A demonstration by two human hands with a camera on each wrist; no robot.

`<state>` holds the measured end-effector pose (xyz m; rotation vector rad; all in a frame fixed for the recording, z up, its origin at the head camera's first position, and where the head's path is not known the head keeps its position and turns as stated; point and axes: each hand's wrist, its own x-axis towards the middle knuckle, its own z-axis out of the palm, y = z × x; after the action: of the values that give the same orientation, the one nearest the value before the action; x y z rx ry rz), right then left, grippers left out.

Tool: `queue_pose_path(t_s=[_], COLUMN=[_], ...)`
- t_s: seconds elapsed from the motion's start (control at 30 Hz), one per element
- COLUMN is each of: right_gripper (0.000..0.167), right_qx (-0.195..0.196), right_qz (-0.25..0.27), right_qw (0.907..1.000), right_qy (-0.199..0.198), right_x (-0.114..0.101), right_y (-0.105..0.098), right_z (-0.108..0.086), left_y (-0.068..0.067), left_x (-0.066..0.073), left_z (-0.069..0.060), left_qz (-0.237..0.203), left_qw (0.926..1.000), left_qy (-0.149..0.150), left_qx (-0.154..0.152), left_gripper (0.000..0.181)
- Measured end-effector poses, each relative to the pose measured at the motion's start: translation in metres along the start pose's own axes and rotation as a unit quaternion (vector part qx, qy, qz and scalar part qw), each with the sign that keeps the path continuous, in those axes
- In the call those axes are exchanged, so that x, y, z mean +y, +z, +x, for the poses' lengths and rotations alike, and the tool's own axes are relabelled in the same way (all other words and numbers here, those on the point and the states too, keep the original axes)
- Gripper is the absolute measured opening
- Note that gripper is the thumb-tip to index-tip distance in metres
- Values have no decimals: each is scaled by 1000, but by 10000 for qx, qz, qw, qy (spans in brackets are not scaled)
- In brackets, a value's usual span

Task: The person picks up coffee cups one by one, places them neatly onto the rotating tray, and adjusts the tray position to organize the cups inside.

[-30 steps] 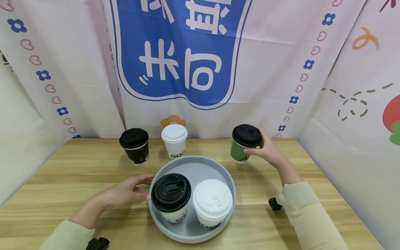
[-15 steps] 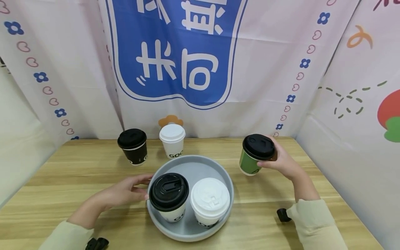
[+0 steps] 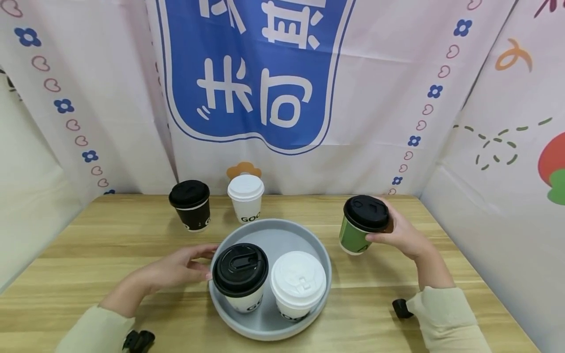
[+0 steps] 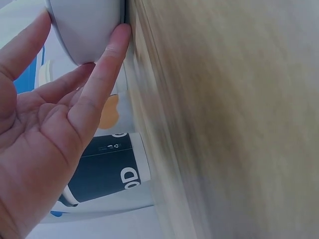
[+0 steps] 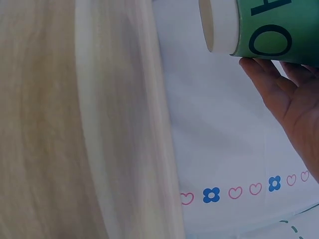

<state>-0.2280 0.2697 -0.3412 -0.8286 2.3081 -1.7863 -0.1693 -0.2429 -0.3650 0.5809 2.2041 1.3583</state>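
My right hand [image 3: 399,233] grips a green paper cup [image 3: 353,236] with a black lid. The right wrist view shows the green cup [image 5: 269,30] raised off the table, its white base in sight. My left hand [image 3: 178,269] rests with outstretched fingers against the left wall of a round grey tray [image 3: 275,233]; the left wrist view has its fingertips [image 4: 119,37] on the tray's side [image 4: 87,25]. Inside that tray stand a white cup with a black lid [image 3: 240,269] and a white cup with a white lid [image 3: 298,279], side by side.
Behind the tray, towards the back edge of the wooden table [image 3: 88,255], stand a black cup [image 3: 192,211] and a smaller white cup [image 3: 246,196]. A printed cloth [image 3: 375,88] hangs just past that edge. Bare wood lies between the tray and the right hand.
My right hand has brought the green cup nearer to me and a little to the right. The left hand, the tray and the other cups have stayed in place.
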Motion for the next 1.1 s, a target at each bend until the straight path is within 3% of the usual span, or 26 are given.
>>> queue_pose_path(t_s=[0.13,0.23,0.33,0.43,0.63,0.7,0.83,0.93,1.1], right_gripper=[76,75,75,75,75,76,79,79,79], right_qx=[-50,-58,-78,-98,-81,-104,-160,-179,-212], right_qz=[67,131,159,148,97,82,30,37,67], right_qw=[10000,9999,9998,9998,9997,9995,9991,9991,9992], right_qy=[2,-15,-6,28,185,281,386,376,324], right_x=[2,4,6,6,6,5,4,5,5], right_y=[4,6,7,7,9,11,14,15,16], right_z=[1,0,0,1,4,4,4,4,5], left_y=[-1,2,8,18,51,65,95,114,134], left_x=[0,0,3,7,12,14,21,24,25], left_z=[0,-4,-11,-21,-36,-38,-40,-40,-38], left_qz=[63,261,416,276,-60,-77,-151,-257,-375], left_qw=[10000,9995,9982,9976,9886,9813,9622,9538,9526], left_qy=[-19,179,268,30,-202,-320,-974,-1392,-1540], left_qx=[-31,86,345,639,1490,1898,2540,2649,2598], left_gripper=[75,72,68,69,76,80,90,100,118])
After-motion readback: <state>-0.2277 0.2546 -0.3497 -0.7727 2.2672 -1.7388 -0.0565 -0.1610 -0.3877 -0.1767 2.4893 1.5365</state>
